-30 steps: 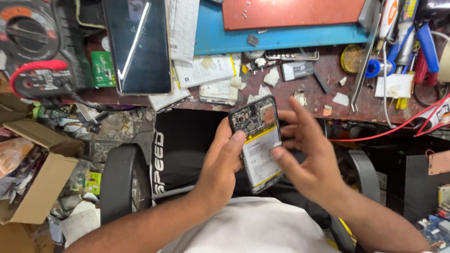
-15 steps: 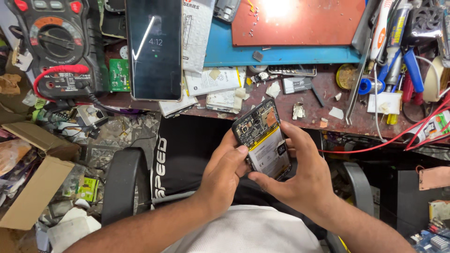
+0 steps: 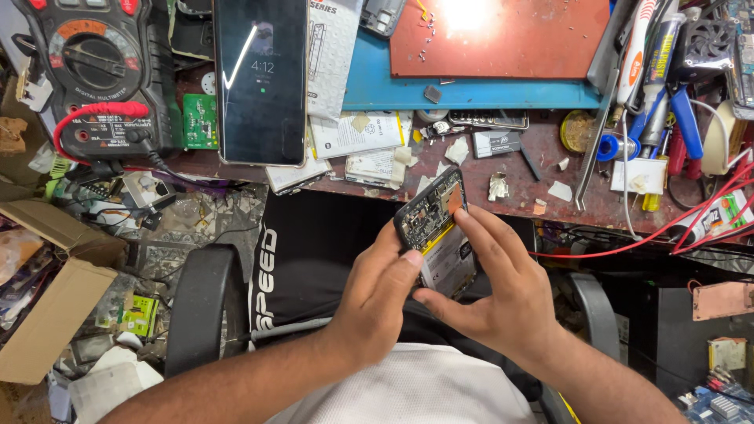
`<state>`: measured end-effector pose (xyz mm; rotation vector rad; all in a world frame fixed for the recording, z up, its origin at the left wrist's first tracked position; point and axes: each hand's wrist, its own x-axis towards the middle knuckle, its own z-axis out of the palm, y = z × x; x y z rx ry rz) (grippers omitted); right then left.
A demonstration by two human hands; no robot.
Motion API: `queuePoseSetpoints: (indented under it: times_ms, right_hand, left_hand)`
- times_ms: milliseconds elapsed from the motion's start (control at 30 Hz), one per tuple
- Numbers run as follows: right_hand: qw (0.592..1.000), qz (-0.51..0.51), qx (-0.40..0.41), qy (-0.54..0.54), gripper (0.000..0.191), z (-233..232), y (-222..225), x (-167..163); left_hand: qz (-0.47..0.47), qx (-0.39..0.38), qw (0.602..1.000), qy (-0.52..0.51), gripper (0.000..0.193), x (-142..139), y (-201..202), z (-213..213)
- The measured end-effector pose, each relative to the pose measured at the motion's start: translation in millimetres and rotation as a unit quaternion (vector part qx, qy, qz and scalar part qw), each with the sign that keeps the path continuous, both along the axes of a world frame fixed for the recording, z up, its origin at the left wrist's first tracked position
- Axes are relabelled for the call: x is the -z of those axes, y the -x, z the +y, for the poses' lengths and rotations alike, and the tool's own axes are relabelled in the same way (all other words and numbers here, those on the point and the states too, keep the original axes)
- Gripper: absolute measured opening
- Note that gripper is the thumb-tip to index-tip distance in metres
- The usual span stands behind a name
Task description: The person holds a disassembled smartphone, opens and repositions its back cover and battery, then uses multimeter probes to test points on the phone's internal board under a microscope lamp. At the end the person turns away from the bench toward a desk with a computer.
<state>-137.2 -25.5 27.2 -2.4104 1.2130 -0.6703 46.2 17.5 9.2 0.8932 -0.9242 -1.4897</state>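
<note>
An opened phone point(image 3: 434, 221) with its back cover off shows a dark circuit board at the top and a battery below. I hold it tilted above my lap, just in front of the workbench edge. My left hand point(image 3: 377, 302) grips its left side, thumb on the lower edge. My right hand point(image 3: 499, 294) supports it from the right, with fingers laid across the battery and one fingertip near the board.
A red-brown workbench point(image 3: 542, 184) holds a black multimeter point(image 3: 94, 74) with red lead, a lit phone point(image 3: 261, 78), a red mat point(image 3: 503, 35) on a blue mat, paper scraps, tweezers and tools point(image 3: 652, 78) at right. Cardboard boxes point(image 3: 55, 314) stand left. Chair armrests point(image 3: 196, 306) flank my lap.
The view has shifted down and closer. My right hand went from open beside the phone to resting its fingers on the battery. The phone has tilted more.
</note>
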Motion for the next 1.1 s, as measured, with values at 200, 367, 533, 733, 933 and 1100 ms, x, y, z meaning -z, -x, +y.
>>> queuePoseSetpoints:
  times_ms: [200, 367, 533, 733, 933, 1100]
  right_hand:
    - [0.999, 0.017, -0.039, -0.033, 0.094, -1, -2, 0]
    - [0.993, 0.002, -0.055, -0.101, 0.094, -2, -2, -1]
    - [0.995, -0.003, -0.06, -0.08, 0.098, -4, 0, 1]
    - [0.998, 0.039, -0.044, 0.011, 0.083, 1, -1, 1]
    - [0.994, 0.087, -0.069, -0.001, 0.066, 1, 0, -3]
    - [0.993, 0.096, -0.074, -0.003, 0.066, 1, 3, -4]
  left_hand:
    - [-0.065, -0.005, 0.997, 0.039, 0.051, -3, 0, 4]
    - [-0.083, 0.009, 0.996, -0.012, 0.056, -2, -1, 7]
    - [-0.069, 0.015, 0.998, 0.001, 0.054, 0, -6, 0]
    - [0.075, 0.056, 0.996, -0.013, 0.069, -4, -11, -4]
    - [-0.014, 0.097, 0.995, -0.002, 0.076, -2, -14, -5]
    - [0.015, 0.131, 0.991, 0.017, 0.086, 0, -13, -9]
